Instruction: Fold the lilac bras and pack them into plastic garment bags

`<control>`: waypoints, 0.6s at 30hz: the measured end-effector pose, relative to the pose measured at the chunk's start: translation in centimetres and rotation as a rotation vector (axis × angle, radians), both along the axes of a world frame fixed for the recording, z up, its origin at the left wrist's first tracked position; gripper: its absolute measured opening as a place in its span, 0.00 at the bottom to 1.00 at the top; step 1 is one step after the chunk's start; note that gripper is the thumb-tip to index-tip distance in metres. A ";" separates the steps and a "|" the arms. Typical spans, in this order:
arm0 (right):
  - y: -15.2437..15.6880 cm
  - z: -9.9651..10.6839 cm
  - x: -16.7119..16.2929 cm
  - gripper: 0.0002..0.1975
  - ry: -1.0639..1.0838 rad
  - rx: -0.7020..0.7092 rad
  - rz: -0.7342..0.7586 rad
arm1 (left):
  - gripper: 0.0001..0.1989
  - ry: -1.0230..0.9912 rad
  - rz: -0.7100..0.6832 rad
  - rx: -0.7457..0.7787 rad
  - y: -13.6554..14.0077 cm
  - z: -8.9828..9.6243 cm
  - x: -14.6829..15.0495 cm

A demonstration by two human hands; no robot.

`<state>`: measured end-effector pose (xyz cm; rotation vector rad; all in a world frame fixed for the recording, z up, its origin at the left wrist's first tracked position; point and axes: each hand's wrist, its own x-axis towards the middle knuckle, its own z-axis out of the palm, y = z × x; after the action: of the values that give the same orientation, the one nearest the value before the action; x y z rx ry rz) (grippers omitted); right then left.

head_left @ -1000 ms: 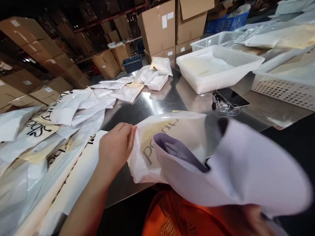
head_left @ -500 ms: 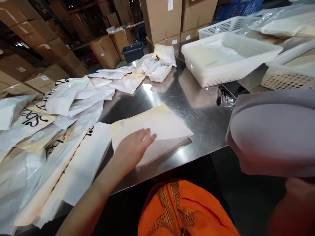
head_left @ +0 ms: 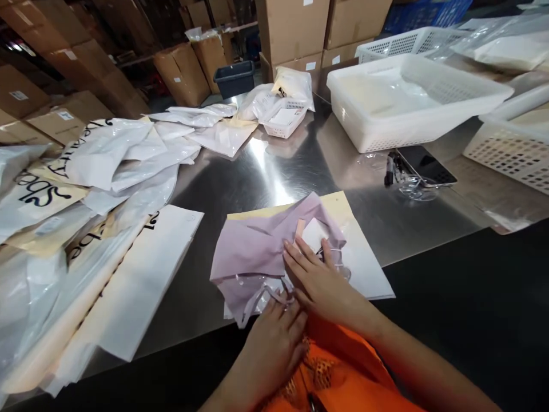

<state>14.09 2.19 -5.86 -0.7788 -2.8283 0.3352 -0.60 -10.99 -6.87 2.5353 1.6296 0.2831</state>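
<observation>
A lilac bra (head_left: 249, 249) with thin straps lies on a stack of cream and white paper sheets (head_left: 369, 263) at the steel table's front edge. My right hand (head_left: 319, 280) rests on its right part, fingers spread, beside a white tag (head_left: 315, 232) and a small peach label. At the lower edge of the bra, my left hand (head_left: 278, 335) has its fingers curled in around a thin strap; their tips are partly hidden. Clear plastic shows under the bra's lower side.
Packed plastic bags (head_left: 115, 151) and long white sheets (head_left: 146, 274) cover the table's left side. White baskets (head_left: 364, 126) stand at the right, near a phone (head_left: 424, 165) and a black marker (head_left: 389, 170). A small basket (head_left: 283, 117) sits further back, before cardboard boxes (head_left: 295, 34).
The bra has come from the right onto the paper stack, carried by my right hand. My left hand has left the paper's surface and come back to the bra's near edge.
</observation>
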 end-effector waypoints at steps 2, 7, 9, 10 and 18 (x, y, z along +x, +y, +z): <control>-0.3 0.6 0.8 0.30 0.024 -0.051 0.037 | 0.19 -0.103 0.013 0.041 -1.5 1.0 -1.2; 1.1 3.7 2.2 0.18 0.327 -0.083 -0.066 | 0.10 -0.190 0.154 0.272 -1.2 4.0 -4.7; 2.3 4.0 1.5 0.15 0.383 -0.016 -0.065 | 0.09 -0.113 0.247 0.378 0.9 4.2 -5.3; 2.9 4.0 0.9 0.15 0.377 0.015 -0.051 | 0.09 -0.070 0.272 0.390 2.2 4.0 -5.3; 4.8 2.8 -3.0 0.22 -0.105 0.094 0.033 | 0.09 0.050 0.373 0.024 8.2 1.7 -3.7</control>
<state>11.13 6.94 -3.08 -0.7518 -2.9325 0.1694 -4.26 -2.84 -5.21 2.2549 2.1250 0.2731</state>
